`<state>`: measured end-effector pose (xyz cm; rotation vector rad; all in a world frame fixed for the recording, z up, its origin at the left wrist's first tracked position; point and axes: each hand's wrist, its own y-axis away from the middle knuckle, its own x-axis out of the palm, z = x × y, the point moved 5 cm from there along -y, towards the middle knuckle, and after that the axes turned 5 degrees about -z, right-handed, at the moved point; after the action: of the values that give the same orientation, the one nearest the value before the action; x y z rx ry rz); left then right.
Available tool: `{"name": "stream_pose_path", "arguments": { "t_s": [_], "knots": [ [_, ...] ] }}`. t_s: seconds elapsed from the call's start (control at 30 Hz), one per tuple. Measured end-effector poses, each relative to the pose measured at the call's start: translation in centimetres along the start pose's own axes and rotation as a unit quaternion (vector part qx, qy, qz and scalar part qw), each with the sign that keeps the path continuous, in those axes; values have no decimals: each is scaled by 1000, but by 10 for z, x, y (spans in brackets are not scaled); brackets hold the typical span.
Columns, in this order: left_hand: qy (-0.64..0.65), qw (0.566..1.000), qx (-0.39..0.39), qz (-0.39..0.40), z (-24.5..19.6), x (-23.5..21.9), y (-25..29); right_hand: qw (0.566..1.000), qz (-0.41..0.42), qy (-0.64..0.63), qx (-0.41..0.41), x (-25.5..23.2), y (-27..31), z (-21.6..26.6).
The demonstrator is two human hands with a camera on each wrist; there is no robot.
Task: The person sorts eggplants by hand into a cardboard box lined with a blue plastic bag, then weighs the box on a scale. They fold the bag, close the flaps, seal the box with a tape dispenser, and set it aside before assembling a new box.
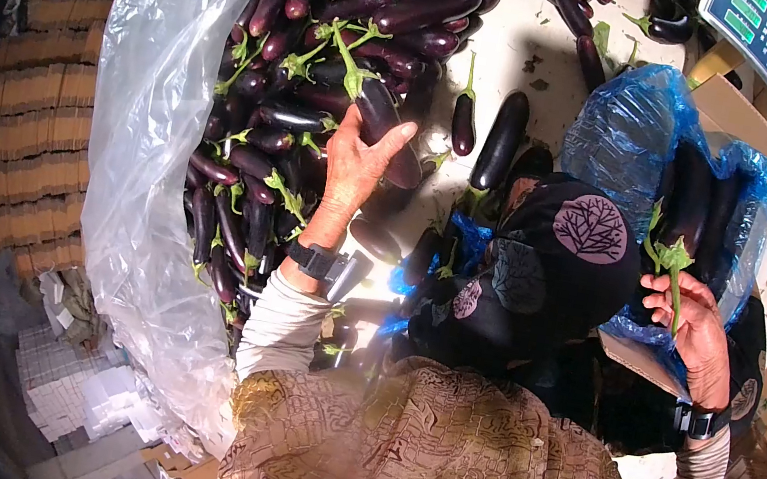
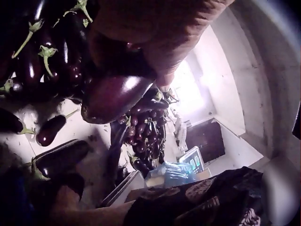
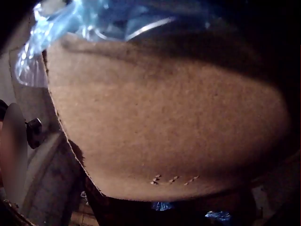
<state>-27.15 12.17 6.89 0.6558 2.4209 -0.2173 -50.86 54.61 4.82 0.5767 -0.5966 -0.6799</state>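
Observation:
My left hand grips a dark purple eggplant over a big heap of eggplants, its green stem pointing up and away. In the left wrist view, the blunt end of that eggplant sticks out beneath the hand. On the right, my right hand has curled fingers at the green stem end of a large eggplant. That eggplant lies in a cardboard box lined with blue plastic, alongside another dark one. The right wrist view shows the box's cardboard and plastic, with the hand hidden.
Loose eggplants, among them a long one, lie on the pale surface between heap and box. Clear plastic sheeting edges the heap. A digital scale stands behind the box. Stacked cardboard is at left; dark patterned cloth covers the middle.

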Motion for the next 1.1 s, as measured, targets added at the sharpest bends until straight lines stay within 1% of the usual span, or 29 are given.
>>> {"name": "stream_pose_path", "arguments": {
  "t_s": [0.03, 0.1, 0.17, 0.2, 0.23, 0.27, 0.3, 0.33, 0.37, 0.43, 0.47, 0.5, 0.53, 0.57, 0.6, 0.63, 0.67, 0.7, 0.73, 0.77, 0.8, 0.87, 0.9, 0.93, 0.97, 1.03, 1.07, 1.1],
  "knots": [
    [-13, 1000, -19, 13, 3, 1, 1, 1000, -1, 0, 1, -1, -1, 0],
    [45, 998, -40, 22, 6, 3, 3, 1000, 23, -6, -11, -2, -2, -1],
    [-49, 996, -56, 47, -15, -2, 6, 997, 8, -71, 16, -2, -1, -4],
    [-14, 996, -53, 77, -12, -1, 8, 998, 12, -39, 42, -4, 0, -3],
    [-30, 996, -34, 72, -37, -4, 14, 999, 16, -13, 24, -2, 3, 2],
    [-15, 993, 12, 120, -40, -7, 12, 1000, 25, -13, 12, -2, 5, 5],
    [10, 993, -33, 110, -68, -12, 21, 999, 31, -44, 5, -3, 5, 5],
    [105, 970, -97, 199, -103, -9, 35, 999, 29, -35, 7, -3, 5, 6],
    [118, 961, -24, 249, -136, -6, 39, 999, 28, -41, 2, -1, 6, 9],
    [62, 921, 79, 375, -184, 2, 44, 998, 35, -54, -2, -5, 4, 8],
    [-1, 893, 164, 420, -203, 9, 47, 996, 39, -74, -7, -8, 3, 7],
    [-64, 851, 247, 458, -220, 17, 50, 996, 43, -76, -12, -11, 3, 8],
    [-143, 815, 288, 482, -238, 25, 54, 996, 47, -75, -12, -14, 1, 8],
    [-145, 810, 294, 487, -255, 34, 61, 996, 51, -73, -12, -15, 1, 8],
    [-184, 791, 265, 519, -266, 47, 72, 995, 51, -83, -14, -16, 0, 7],
    [-224, 771, 235, 548, -270, 57, 78, 995, 42, -90, -22, -14, 2, 10],
    [-213, 708, 386, 552, -276, 69, 86, 994, 46, -96, -23, -14, 3, 12],
    [-214, 703, 392, 554, -275, 83, 86, 993, 51, -102, -25, -13, 3, 14],
    [-271, 656, 414, 571, -272, 103, 93, 993, 47, -106, -30, -14, 3, 18],
    [-326, 604, 433, 584, -266, 122, 102, 995, 48, -79, -37, -15, 3, 22],
    [-352, 592, 439, 577, -261, 142, 110, 997, 49, -52, -42, -15, 4, 24],
    [-378, 575, 448, 571, -245, 178, 126, 995, 52, -69, -42, -14, 4, 22],
    [-369, 552, 469, 582, -236, 198, 137, 994, 61, -83, -39, -18, 1, 19],
    [-357, 528, 491, 594, -228, 210, 147, 996, 47, -71, -40, -17, 3, 20],
    [-356, 524, 493, 597, -218, 221, 155, 995, 43, -75, -40, -19, 2, 19],
    [-275, 574, 521, 569, -208, 237, 167, 990, 73, -105, -60, -19, 0, 18],
    [-276, 572, 521, 571, -199, 243, 171, 992, 66, -85, -60, -20, 1, 19],
    [-275, 582, 519, 562, -194, 248, 174, 992, 66, -87, -60, -21, 1, 19]
  ]
}}
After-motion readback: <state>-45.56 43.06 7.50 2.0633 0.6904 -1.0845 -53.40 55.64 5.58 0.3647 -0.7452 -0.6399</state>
